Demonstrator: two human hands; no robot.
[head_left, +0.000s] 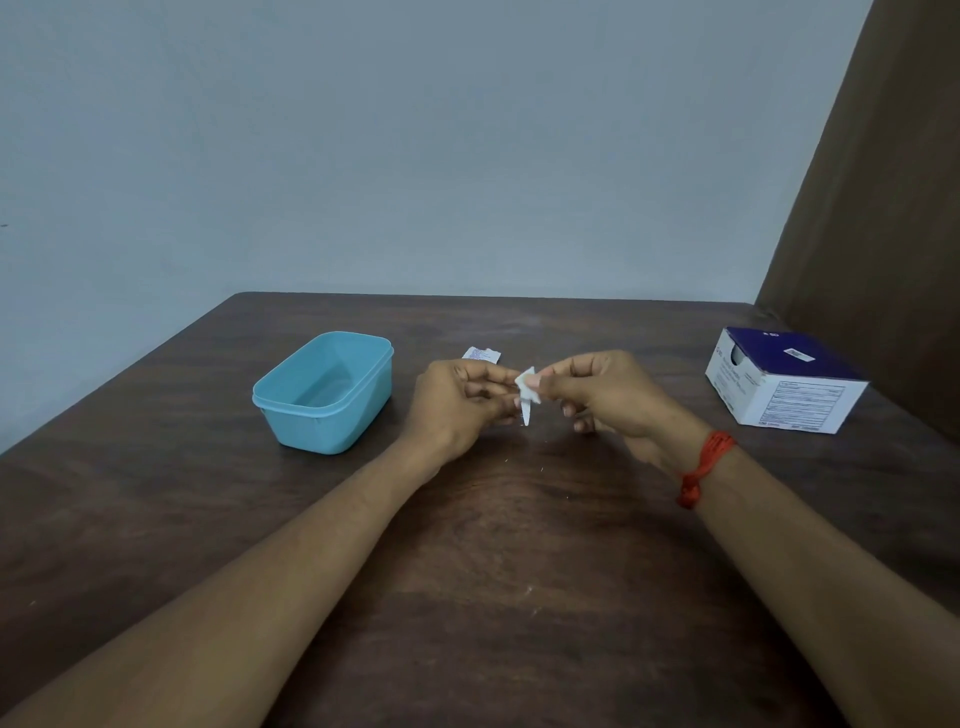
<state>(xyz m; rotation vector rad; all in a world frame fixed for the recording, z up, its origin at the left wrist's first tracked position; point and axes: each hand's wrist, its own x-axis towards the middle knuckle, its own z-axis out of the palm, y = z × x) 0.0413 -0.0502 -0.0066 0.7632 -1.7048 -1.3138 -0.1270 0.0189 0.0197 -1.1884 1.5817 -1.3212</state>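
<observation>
Small white packet (527, 396) held in the air between both hands, above the middle of the surface (519, 545) and not touching it. Upper part flared and creased, a narrow tail pointing down toward the wood; whether it is a wrapper or a folded pad cannot be told at this size. Left hand (457, 408) comes in from the left, back of hand toward the camera, its fingers (488, 387) curled and its fingertips pinching the packet's left edge. Right hand (608, 395) meets it from the right, thumb and forefinger pinching the upper right corner, remaining fingers curled loosely beneath. The two hands sit very close, nearly fingertip to fingertip, with the packet between them. Red thread (706, 467) tied round the right wrist, knot end hanging. Just behind the left hand, a second flat white sachet (480, 354) with faint print lies on the surface. Further left, an open blue tub (291, 400), rectangular, lid off, nothing visible inside. Well apart on the right, a blue-and-white box (784, 384) with printed labels, near the surface's right edge. Surface is dark wood grain. Pale grey-blue wall (415, 156) behind; brown curtain (883, 208) at far right.
</observation>
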